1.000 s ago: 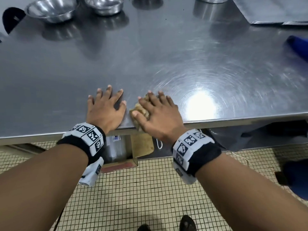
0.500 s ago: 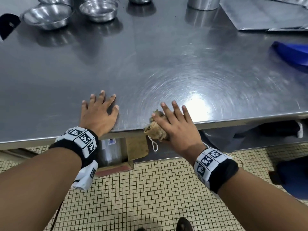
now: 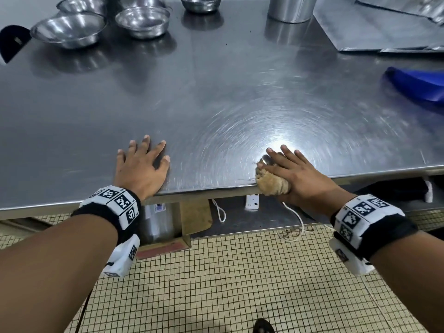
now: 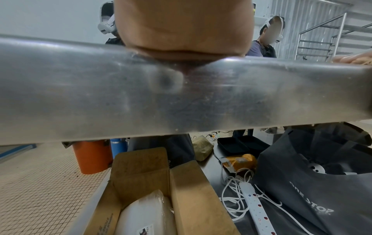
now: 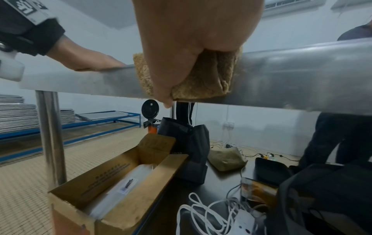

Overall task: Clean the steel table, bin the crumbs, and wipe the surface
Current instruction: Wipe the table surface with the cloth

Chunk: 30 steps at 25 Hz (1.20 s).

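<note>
My left hand (image 3: 141,169) lies flat and spread on the steel table (image 3: 216,92) near its front edge; the left wrist view shows only its palm (image 4: 181,31) above the table's front lip (image 4: 80,95). To its right, my right hand (image 3: 290,169) holds a bunched brown cloth (image 3: 271,185) at that edge. Its fingers lie straight on the tabletop. In the right wrist view the thumb (image 5: 173,63) presses the cloth (image 5: 203,82) against the lip (image 5: 302,76). I see no crumbs near the hands.
Several steel bowls (image 3: 69,30) and a steel canister (image 3: 292,8) stand at the back, flat trays (image 3: 384,27) at back right, a blue object (image 3: 418,85) at right. Below are a cardboard box (image 5: 120,182), a dark bag (image 4: 312,182) and a power strip (image 4: 255,206). A person (image 4: 265,43) stands beyond the table.
My right hand has slid the cloth to the right along the table's front edge, away from my left hand. The left hand has stayed flat in its place.
</note>
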Motion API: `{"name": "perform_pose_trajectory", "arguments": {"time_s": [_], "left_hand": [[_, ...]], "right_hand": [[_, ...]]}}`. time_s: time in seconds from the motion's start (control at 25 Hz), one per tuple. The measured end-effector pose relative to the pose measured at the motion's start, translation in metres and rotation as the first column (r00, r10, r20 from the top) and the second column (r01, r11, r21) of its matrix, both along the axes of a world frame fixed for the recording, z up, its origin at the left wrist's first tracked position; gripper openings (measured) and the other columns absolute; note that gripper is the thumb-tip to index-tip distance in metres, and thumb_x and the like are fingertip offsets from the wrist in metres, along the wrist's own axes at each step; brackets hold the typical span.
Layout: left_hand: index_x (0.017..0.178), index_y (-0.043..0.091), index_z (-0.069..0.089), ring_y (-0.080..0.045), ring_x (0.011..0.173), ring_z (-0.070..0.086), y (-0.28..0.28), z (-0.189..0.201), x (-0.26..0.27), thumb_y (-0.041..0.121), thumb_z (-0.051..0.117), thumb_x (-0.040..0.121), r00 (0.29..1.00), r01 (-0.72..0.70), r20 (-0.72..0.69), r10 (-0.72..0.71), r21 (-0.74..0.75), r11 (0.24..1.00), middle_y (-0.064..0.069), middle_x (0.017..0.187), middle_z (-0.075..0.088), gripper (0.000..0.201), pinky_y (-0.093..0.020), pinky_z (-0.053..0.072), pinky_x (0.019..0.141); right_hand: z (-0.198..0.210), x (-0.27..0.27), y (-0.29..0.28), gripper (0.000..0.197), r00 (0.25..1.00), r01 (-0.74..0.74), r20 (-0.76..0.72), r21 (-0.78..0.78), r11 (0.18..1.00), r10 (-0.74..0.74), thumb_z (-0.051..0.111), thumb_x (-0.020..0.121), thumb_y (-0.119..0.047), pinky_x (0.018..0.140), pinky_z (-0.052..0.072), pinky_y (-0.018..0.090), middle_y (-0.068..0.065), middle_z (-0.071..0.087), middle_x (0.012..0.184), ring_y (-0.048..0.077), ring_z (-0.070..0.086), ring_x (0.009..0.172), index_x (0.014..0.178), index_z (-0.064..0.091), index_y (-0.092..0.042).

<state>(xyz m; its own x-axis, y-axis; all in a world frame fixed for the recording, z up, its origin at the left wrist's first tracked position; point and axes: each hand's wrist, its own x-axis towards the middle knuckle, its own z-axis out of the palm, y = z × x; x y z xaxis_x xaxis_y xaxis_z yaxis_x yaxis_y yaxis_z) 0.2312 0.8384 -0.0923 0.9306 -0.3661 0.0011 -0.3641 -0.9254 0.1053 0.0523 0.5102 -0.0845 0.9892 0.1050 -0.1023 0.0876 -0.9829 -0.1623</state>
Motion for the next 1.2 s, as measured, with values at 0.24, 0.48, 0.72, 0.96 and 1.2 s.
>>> {"name": "perform_pose_trajectory", "arguments": {"time_s": [0.24,0.48,0.72,0.96,1.2], "left_hand": [[0.15,0.037,0.031,-0.03,0.149,0.011,-0.013,0.008,-0.005,0.052,0.03,0.098,0.999,-0.008,-0.037,0.007,-0.03,1.0,-0.001,0.163,0.017,0.055,-0.052,0.006,0.12],[0.152,0.04,0.023,-0.026,0.151,0.004,-0.06,0.01,-0.024,0.057,0.025,0.098,0.995,0.079,-0.058,-0.084,-0.083,0.993,0.001,0.164,0.008,0.057,-0.049,0.001,0.121],[0.152,0.041,0.021,-0.027,0.151,0.0,-0.076,0.0,-0.035,0.058,0.02,0.097,0.996,0.079,-0.036,-0.081,-0.053,0.995,0.001,0.164,0.006,0.058,-0.052,-0.004,0.12],[0.152,0.04,0.021,-0.026,0.151,0.002,-0.078,0.0,-0.033,0.058,0.021,0.097,0.997,0.075,-0.031,-0.076,-0.031,0.997,0.002,0.164,0.008,0.058,-0.052,-0.002,0.12],[0.151,0.041,0.024,-0.028,0.15,0.006,-0.08,0.002,-0.031,0.057,0.024,0.097,0.998,0.055,-0.032,-0.056,-0.01,0.998,0.001,0.164,0.012,0.056,-0.053,0.002,0.12]], "right_hand": [[0.018,0.0,-0.018,0.082,0.974,0.216,0.001,0.319,0.923,-0.228,0.056,0.083,-0.059,0.12,0.012,0.048,0.0,0.015,0.16,0.021,0.006,0.149,0.151,0.018,-0.033],[0.026,0.025,-0.013,0.097,0.895,0.445,-0.063,0.205,0.872,-0.442,0.053,0.079,-0.071,0.119,0.001,0.049,-0.001,-0.001,0.162,0.025,-0.004,0.149,0.152,-0.001,-0.037],[0.014,0.039,0.031,0.073,0.913,0.407,0.015,0.03,0.913,-0.408,0.014,0.091,-0.07,0.119,0.002,0.05,0.002,0.003,0.162,0.025,-0.001,0.149,0.153,0.007,-0.033],[0.01,0.021,0.055,0.072,0.968,0.238,0.066,0.081,0.968,-0.244,0.024,0.091,-0.067,0.12,0.006,0.048,0.006,0.01,0.161,0.023,0.005,0.149,0.151,0.017,-0.027],[-0.008,-0.031,0.018,0.061,0.949,0.279,0.165,-0.038,0.96,-0.269,0.026,0.094,-0.062,0.118,0.009,0.056,0.002,0.024,0.158,0.024,0.01,0.148,0.148,0.029,-0.033]]}}
